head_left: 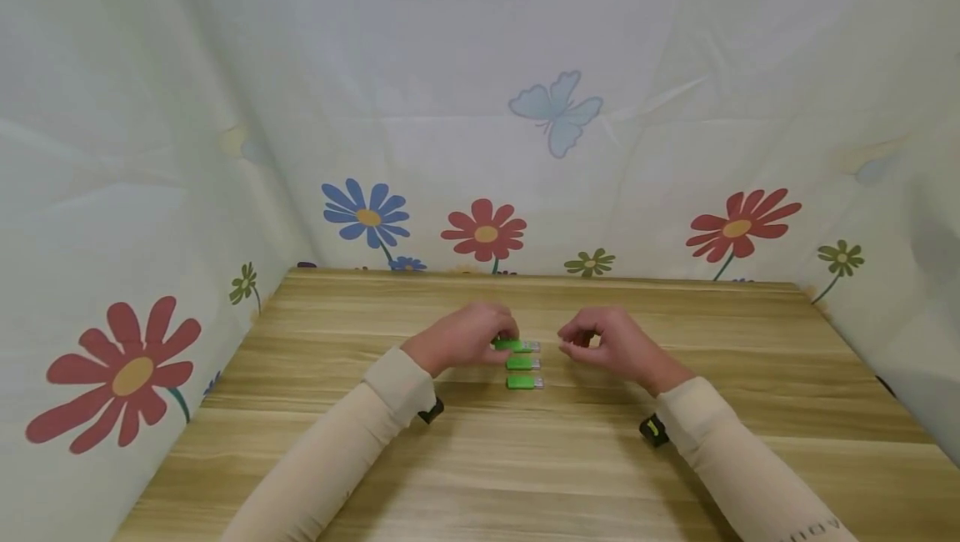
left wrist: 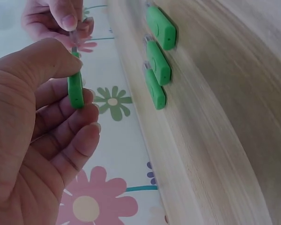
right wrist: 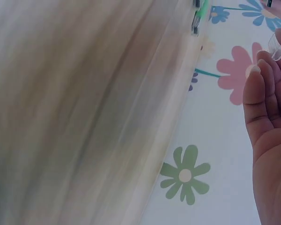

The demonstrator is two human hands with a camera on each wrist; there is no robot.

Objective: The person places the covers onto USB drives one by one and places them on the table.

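Observation:
My left hand (head_left: 468, 335) pinches a green USB stick (left wrist: 75, 89) between thumb and fingers, its connector end pointing toward the other hand. A small clear plastic cap (right wrist: 276, 48) is pinched by my right hand (head_left: 618, 346). In the head view a gap separates the two hands. Three more green USB sticks lie in a column on the table: a far one (head_left: 528, 347), a middle one (head_left: 519, 363) and a near one (head_left: 519, 383). Their connectors point right, and the left fingers partly cover the far one.
The wood-grain table (head_left: 525, 467) runs back to a pale curtain (head_left: 450, 50) printed with flowers and a butterfly. Curtain also hangs at the left and right sides. A dark wrist device (head_left: 654, 431) sits under the right cuff, another (head_left: 431, 410) under the left.

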